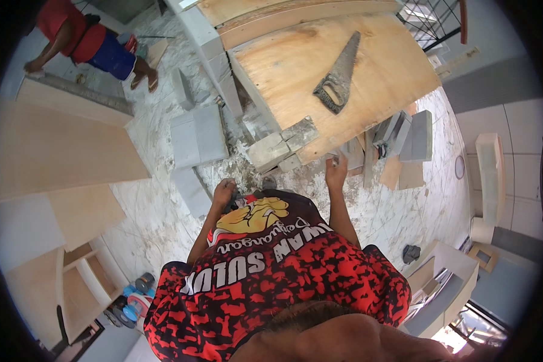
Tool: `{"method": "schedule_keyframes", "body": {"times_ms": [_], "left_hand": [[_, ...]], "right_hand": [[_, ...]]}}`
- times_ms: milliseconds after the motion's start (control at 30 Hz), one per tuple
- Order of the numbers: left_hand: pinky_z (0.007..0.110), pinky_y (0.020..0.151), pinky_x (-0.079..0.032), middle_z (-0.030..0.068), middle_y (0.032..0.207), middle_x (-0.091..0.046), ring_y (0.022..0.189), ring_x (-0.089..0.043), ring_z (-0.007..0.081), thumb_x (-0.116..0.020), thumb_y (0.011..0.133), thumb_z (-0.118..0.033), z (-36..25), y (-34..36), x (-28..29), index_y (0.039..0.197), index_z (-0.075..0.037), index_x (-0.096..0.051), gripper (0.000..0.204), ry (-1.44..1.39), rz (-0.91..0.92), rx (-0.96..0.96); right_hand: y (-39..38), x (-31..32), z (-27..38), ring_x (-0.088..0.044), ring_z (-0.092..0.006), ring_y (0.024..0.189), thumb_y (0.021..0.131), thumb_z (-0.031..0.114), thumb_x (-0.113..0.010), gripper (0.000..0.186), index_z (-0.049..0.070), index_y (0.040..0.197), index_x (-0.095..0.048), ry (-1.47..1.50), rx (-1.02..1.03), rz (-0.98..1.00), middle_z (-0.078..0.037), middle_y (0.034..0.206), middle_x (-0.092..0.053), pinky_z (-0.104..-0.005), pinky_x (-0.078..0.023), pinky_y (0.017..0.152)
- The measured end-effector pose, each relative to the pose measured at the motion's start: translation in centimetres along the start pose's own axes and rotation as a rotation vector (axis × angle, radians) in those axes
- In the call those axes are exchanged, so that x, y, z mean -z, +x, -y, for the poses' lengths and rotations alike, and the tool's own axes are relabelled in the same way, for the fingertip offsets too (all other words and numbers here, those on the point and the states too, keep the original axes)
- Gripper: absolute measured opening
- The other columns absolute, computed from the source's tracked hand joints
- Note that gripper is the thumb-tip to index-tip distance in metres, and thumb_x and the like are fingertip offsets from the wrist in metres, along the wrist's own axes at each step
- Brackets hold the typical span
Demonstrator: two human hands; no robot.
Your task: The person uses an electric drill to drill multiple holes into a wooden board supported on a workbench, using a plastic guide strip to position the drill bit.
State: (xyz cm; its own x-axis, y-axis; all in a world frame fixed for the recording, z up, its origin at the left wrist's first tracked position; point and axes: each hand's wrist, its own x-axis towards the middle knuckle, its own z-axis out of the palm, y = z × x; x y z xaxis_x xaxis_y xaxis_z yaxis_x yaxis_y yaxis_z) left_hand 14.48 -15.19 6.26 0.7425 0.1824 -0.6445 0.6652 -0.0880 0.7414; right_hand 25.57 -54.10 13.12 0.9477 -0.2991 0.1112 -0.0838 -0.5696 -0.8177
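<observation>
A plywood board (386, 66) spans the upper middle, with a hand saw (338, 78) lying on it and grey block pieces (271, 151) at its near-left corner. My right hand (336, 166) is at the board's front edge, fingers closed around something small and pale that I cannot make out. My left hand (224, 192) hangs lower, left of that corner, beside my patterned shirt; its fingers are curled and their contents are hidden. The nearest thing to it is a grey slab (190, 193) on the dusty floor.
Another person (108, 54) in red top and blue shorts stands upper left near a ledge. Grey slabs (193, 136) lie on the floor; more pieces (416, 136) lean right of the board. Plywood panels (60, 145) and cabinets fill the left; a box-like unit (434, 289) sits lower right.
</observation>
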Motion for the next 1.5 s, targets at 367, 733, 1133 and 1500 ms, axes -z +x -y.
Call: {"method": "schedule_keyframes", "body": {"times_ms": [367, 733, 1133, 1500], "left_hand": [[0.035, 0.083, -0.050, 0.0157, 0.102, -0.069, 0.094, -0.065, 0.0253, -0.059, 0.092, -0.035, -1.3, 1.2, -0.2, 0.118, -0.004, -0.062, 0.041, 0.423, 0.397, -0.158], [0.040, 0.076, -0.051, 0.0147, 0.093, -0.070, 0.085, -0.067, 0.0277, -0.060, 0.088, -0.037, 1.3, 0.0, 4.5, 0.104, -0.006, -0.067, 0.036, 0.551, 0.483, -0.143], [0.034, 0.080, -0.048, 0.0097, 0.088, -0.069, 0.085, -0.064, 0.0202, -0.052, 0.094, -0.035, 0.7, 11.2, 19.8, 0.094, -0.001, -0.067, 0.038, 0.421, 0.712, -0.254], [0.037, 0.089, -0.046, 0.0209, 0.114, -0.063, 0.106, -0.060, 0.0301, -0.053, 0.097, -0.034, -5.1, 2.9, 5.2, 0.126, 0.003, -0.052, 0.047, 0.625, 0.891, -0.111]], "right_hand": [[3.9, -0.4, 2.6, -0.060, -0.0293, 0.104, 0.086, 0.007, -0.061, 0.031, 0.001, 0.117, -0.061, -0.012, 0.075, -0.019, -0.019, 0.119, -0.059, -0.0357, -0.050, 0.089], [-1.9, 2.2, -5.1, -0.063, -0.0210, 0.084, 0.090, 0.016, -0.056, 0.029, 0.002, 0.116, -0.059, 0.245, -0.562, -0.035, -0.008, 0.098, -0.063, -0.0313, -0.051, 0.066], [-15.1, -3.1, 0.1, -0.064, -0.0177, 0.075, 0.087, 0.025, -0.059, 0.031, 0.004, 0.110, -0.061, -0.007, -0.938, 0.353, -0.006, 0.094, -0.066, -0.0317, -0.051, 0.064], [-19.0, 1.1, -3.6, -0.067, -0.0203, 0.073, 0.089, 0.029, -0.058, 0.035, -0.001, 0.106, -0.065, -0.131, -0.638, 0.379, -0.013, 0.088, -0.069, -0.0351, -0.052, 0.068]]}}
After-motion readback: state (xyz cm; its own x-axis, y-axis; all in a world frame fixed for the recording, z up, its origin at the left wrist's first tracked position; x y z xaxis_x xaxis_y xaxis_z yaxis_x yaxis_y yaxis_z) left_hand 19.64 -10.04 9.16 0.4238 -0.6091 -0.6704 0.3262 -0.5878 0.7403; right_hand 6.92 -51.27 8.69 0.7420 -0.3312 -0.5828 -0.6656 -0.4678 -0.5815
